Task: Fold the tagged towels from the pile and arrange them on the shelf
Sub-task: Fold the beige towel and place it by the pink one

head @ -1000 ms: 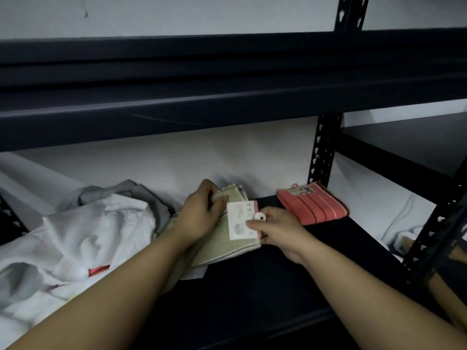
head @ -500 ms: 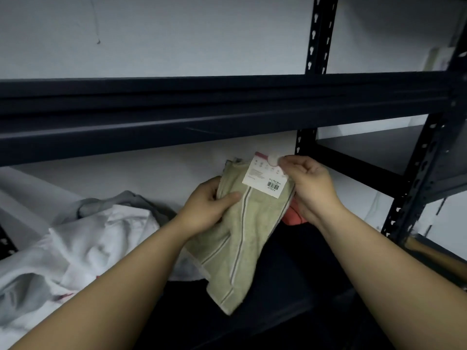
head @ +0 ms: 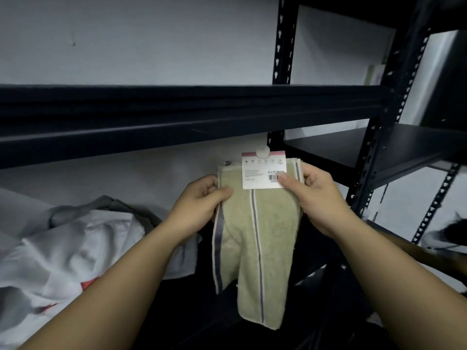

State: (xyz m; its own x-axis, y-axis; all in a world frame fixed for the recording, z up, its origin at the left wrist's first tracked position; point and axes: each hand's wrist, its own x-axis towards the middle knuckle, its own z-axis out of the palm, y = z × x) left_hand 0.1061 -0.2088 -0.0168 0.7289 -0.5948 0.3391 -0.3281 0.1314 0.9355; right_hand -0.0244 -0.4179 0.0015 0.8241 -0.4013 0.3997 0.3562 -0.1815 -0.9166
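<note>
An olive-green towel (head: 262,238) with thin grey stripes hangs lengthwise in front of me, held up by its top corners. My left hand (head: 199,200) pinches the top left edge. My right hand (head: 316,195) grips the top right edge, its thumb pressed on the white card tag (head: 257,173) with a barcode and a pink top strip. The towel's lower end dangles over the dark shelf (head: 192,306). A crumpled pile of white and grey cloth (head: 75,248) lies on that shelf at the left.
The upper shelf beam (head: 151,122) crosses the view just above my hands. Perforated black uprights (head: 283,41) stand behind and to the right, with a second rack's shelf (head: 394,145) at the right. A pale wall is behind.
The towel has been lifted from the shelf and now hangs straighter, spread between both hands, tag facing me. My view has tilted up, and the red folded towel is hidden.
</note>
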